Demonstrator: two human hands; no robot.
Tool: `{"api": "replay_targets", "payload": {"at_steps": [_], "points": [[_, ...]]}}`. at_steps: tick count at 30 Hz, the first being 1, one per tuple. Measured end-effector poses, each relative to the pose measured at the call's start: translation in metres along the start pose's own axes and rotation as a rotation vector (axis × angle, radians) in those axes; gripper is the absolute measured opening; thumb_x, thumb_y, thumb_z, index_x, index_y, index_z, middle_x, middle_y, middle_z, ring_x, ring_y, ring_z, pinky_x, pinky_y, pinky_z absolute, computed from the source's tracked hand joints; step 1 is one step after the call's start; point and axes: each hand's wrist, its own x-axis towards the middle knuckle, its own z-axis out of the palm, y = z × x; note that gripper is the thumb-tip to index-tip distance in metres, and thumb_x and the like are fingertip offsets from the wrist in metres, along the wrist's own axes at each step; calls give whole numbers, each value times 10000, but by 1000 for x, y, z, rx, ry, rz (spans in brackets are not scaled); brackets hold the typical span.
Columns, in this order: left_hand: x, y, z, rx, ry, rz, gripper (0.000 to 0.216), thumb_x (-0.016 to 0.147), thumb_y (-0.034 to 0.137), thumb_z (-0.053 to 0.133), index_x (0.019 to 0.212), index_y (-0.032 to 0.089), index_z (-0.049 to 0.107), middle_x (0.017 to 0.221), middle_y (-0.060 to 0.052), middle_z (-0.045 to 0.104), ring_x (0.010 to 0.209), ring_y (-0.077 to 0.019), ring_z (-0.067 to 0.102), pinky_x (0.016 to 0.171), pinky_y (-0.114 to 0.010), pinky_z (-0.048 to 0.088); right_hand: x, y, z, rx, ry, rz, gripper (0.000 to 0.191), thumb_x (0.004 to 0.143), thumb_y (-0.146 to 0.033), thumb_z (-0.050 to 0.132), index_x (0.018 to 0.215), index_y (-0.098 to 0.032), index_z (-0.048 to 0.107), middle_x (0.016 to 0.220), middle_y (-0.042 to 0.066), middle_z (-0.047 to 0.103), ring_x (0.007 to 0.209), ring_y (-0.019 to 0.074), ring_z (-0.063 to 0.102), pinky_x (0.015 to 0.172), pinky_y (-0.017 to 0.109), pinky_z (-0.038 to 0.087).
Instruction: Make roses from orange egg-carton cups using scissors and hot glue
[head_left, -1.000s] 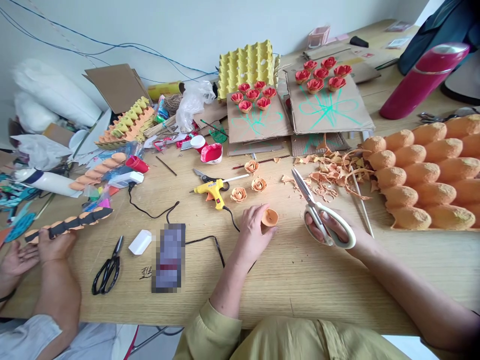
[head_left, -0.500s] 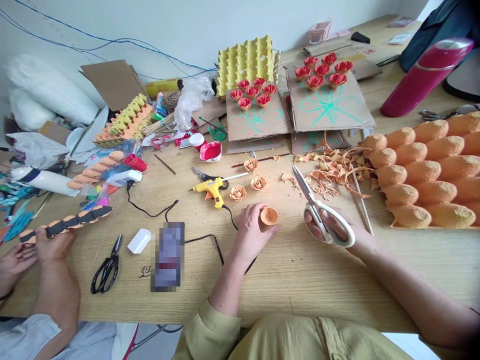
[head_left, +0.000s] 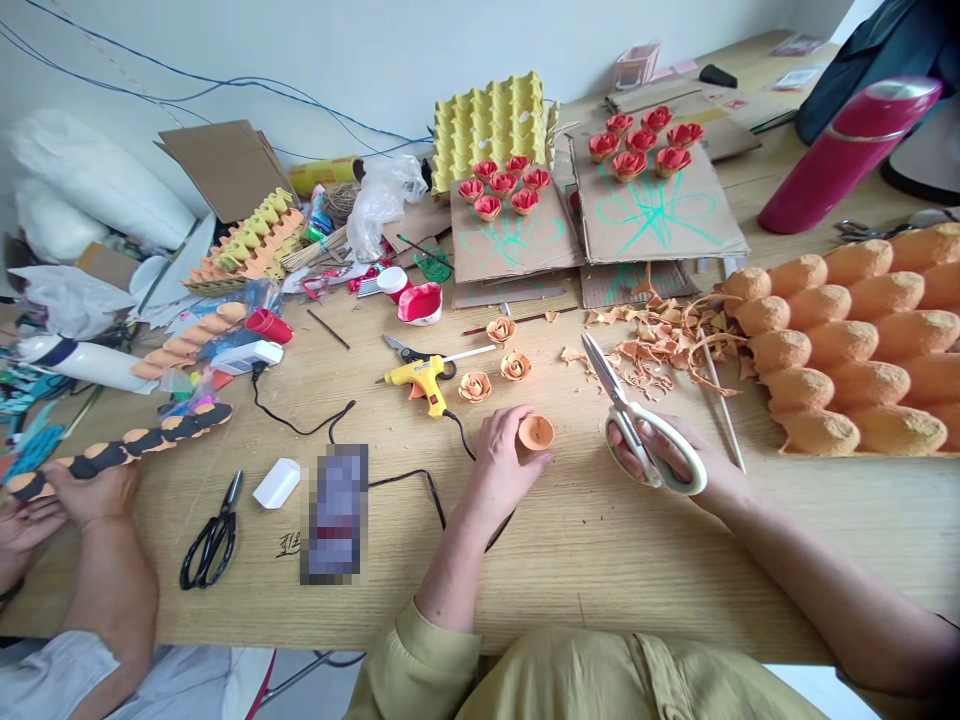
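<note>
My left hand (head_left: 507,458) has its thumb and fingers around a small orange egg-carton cup (head_left: 537,433), its hollow side up. Further right, my right hand (head_left: 660,450) grips the white handles of a pair of scissors (head_left: 628,420). The blades point up and left, away from me, and look closed. Just beyond my left hand sit three orange carton roses (head_left: 515,366). A yellow hot glue gun (head_left: 427,385) lies left of them, with dark-handled pruning snips (head_left: 409,350) partly behind it.
Orange carton scraps (head_left: 652,345) lie beside a large orange egg tray (head_left: 855,350) at right. Red roses stand on cardboard sheets (head_left: 517,235) at the back. A magenta flask (head_left: 847,155) stands right. At left are black-handled scissors (head_left: 212,540) and another person's hands (head_left: 97,490) holding a carton strip.
The other person's carton strip has turned to show more of its black-painted cups. My hands, the cup and the scissors hold nearly the same place.
</note>
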Motion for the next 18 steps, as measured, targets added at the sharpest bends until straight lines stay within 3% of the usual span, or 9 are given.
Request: {"api": "replay_targets", "payload": {"at_steps": [5,10,14,18], "points": [[1,-1,2,-9,10,9,475,776,69,751,1206,222,621,1186,-90,659,1162,-292,579,1042,-471,433,1,-2,0,-24,-14,-6,525,893,-714,535,903,-191,579,633,-9,530,521,127,420,512,282,334],[2,5,-2,-154,-46,49,360,884,180,686,1236,221,624,1225,-91,675,1146,-242,629,1023,-388,475,2,-6,0,-71,-41,-14,538,879,-728,545,881,-191,583,635,-8,532,528,129,435,510,270,347],[2,8,-6,-440,-141,-48,176,932,324,646,1045,192,675,1117,-92,729,1055,-235,669,979,-369,491,1,-1,0,-151,-54,-19,484,879,-685,586,846,-203,594,649,-10,533,564,141,450,525,267,366],[1,8,-11,-633,-204,-65,233,937,396,630,884,175,683,1226,-119,702,1161,-258,640,1012,-370,474,0,-1,-1,-341,-76,-71,337,921,-523,615,824,-200,622,743,7,581,641,148,494,581,265,405]]}}
